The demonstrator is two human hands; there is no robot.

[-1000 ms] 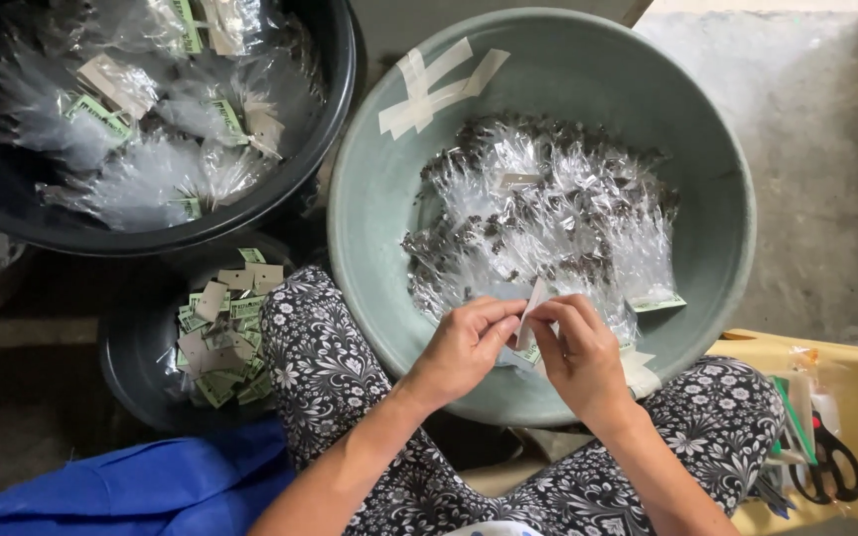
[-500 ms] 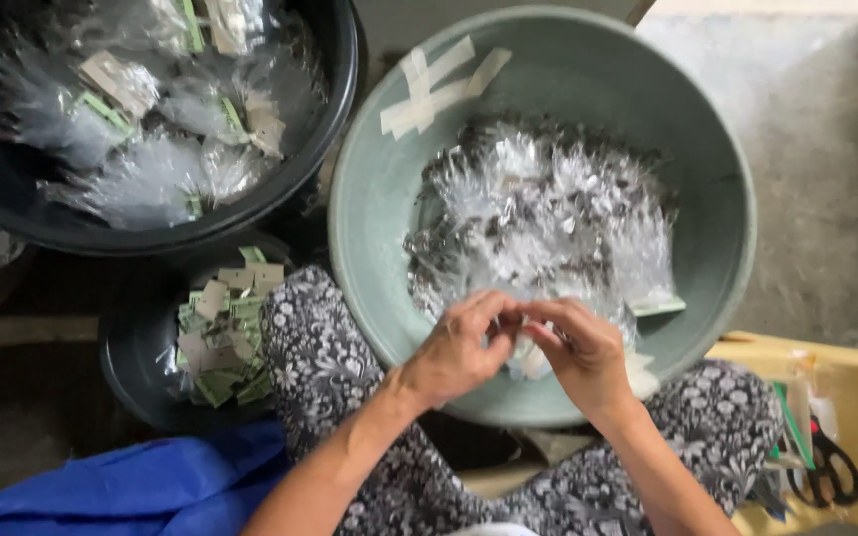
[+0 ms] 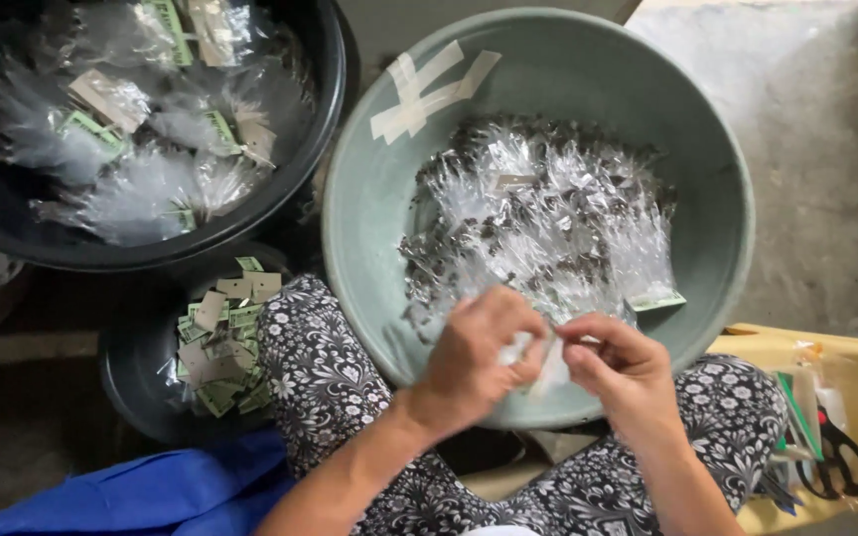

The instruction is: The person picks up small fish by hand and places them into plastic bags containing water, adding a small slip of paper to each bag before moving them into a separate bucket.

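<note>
A small clear bag (image 3: 538,355) sits pinched between the fingers of both hands, blurred, just above the near rim of a grey-green basin (image 3: 717,179). The bag looks thin, shiny and crumpled, and fingers hide much of it. More bags like it lie heaped in the basin just behind.

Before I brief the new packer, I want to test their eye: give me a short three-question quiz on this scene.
1. True or false: the left hand and right hand hold a small clear bag together.
2. What lies in the green basin: A clear packets, B card tags, C scissors?
3. What colour is the tub of finished packets?

Key: 1 true; 2 A; 3 black.
</note>
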